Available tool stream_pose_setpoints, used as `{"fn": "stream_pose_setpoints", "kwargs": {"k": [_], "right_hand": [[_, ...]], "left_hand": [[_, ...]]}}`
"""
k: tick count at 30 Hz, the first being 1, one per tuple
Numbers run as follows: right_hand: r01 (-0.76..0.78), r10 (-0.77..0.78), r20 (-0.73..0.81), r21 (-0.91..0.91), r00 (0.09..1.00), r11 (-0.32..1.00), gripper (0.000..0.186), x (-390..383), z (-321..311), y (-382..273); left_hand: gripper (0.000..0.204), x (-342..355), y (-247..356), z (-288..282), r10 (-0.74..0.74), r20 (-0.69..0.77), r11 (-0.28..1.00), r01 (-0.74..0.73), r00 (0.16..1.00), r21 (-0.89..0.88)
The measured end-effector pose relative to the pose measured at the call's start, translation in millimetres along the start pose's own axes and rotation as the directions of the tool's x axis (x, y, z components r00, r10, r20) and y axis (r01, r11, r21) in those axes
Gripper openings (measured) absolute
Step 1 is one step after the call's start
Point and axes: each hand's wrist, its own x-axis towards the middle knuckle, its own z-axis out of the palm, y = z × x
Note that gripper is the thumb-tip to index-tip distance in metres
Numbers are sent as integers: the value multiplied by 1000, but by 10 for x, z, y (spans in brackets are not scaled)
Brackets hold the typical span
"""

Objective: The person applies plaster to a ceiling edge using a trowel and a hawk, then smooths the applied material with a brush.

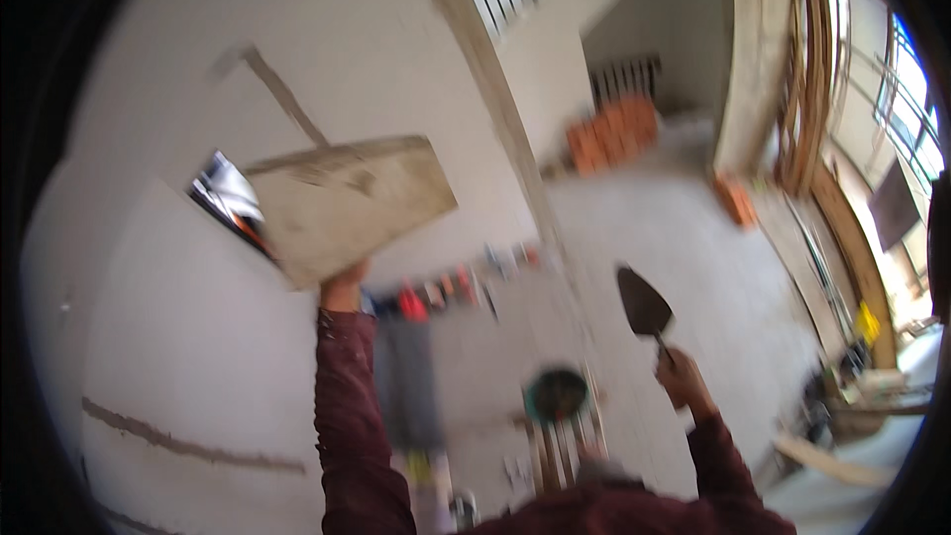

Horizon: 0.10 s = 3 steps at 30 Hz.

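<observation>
My left hand (345, 287) is raised close to the pale wall, gripping a mortar hawk (347, 200) from underneath. The board covers most of the fingers. Its flat face is smeared with grey mortar, and one edge lies near a mortar-filled groove (282, 97) in the wall. On the right, my right hand (684, 381) is closed round the handle of a pointed trowel (644, 302). The dark blade points up and away from me, apart from the hawk and the wall. Beside the hawk's left edge shows a shiny, dark-edged rectangle (230, 196), partly hidden by the board.
Below me, a green bucket (557, 396) of dark material stands by wooden slats (565, 456). Blurred tools and small items (426, 295) lie along the wall's foot. Stacked red bricks (612, 133) stand farther off. Planks (837, 461) and a window (901, 89) are at right.
</observation>
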Motion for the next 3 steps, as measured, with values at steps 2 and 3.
{"fn": "stream_pose_setpoints", "kwargs": {"k": [2,3], "right_hand": [[-207,178,223,115,958,972,22,-54,284,-102],[-301,259,312,97,914,949,25,-18,441,71]], "left_hand": [[41,-922,158,105,-184,260,971,216,948,-99],[41,-1433,355,148,-196,377,955,263,905,-135]]}}
